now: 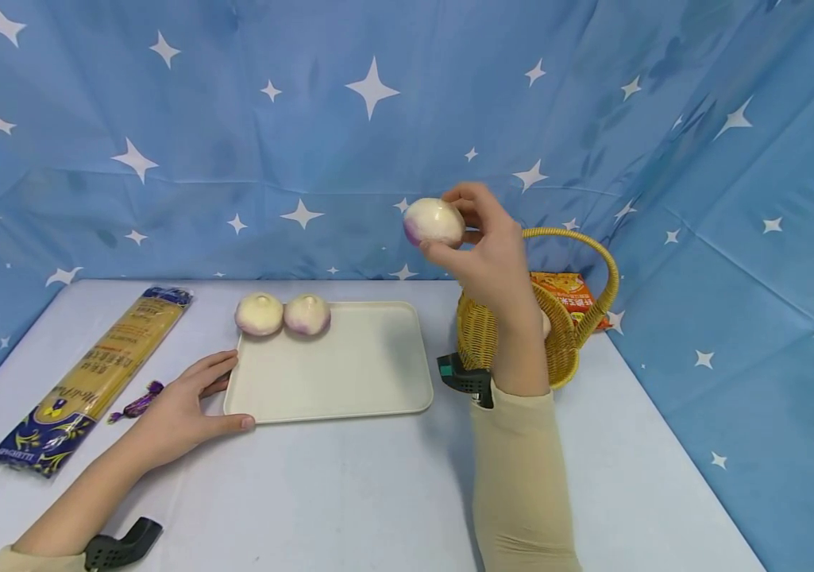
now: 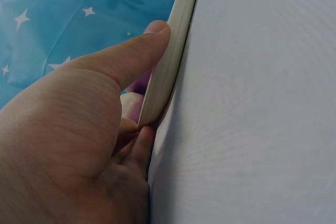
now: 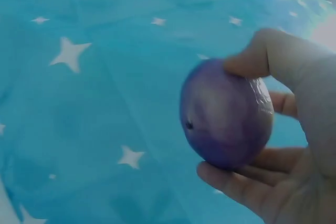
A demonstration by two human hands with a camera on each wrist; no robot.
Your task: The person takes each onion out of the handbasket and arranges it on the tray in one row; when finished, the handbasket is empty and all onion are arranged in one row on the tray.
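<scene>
Above the table, at the height of the basket's handle, my right hand point(image 1: 488, 246) holds a white-and-purple turnip point(image 1: 434, 222) between thumb and fingers. Its purple side with a small dark spot shows in the right wrist view. My left hand point(image 1: 181, 409) holds the front left corner of a cream rectangular tray point(image 1: 335, 381), thumb along the front rim and fingers against the left side. Two similar turnips, a left one point(image 1: 260, 314) and a right one point(image 1: 307, 314), sit side by side at the tray's back left corner.
A yellow wicker basket point(image 1: 474, 326) with a tall handle stands right of the tray, a pale round thing partly visible inside. Behind it lies an orange snack packet point(image 1: 567, 290). At the left are a spaghetti packet point(image 1: 99, 373) and a purple wrapped candy point(image 1: 136, 403).
</scene>
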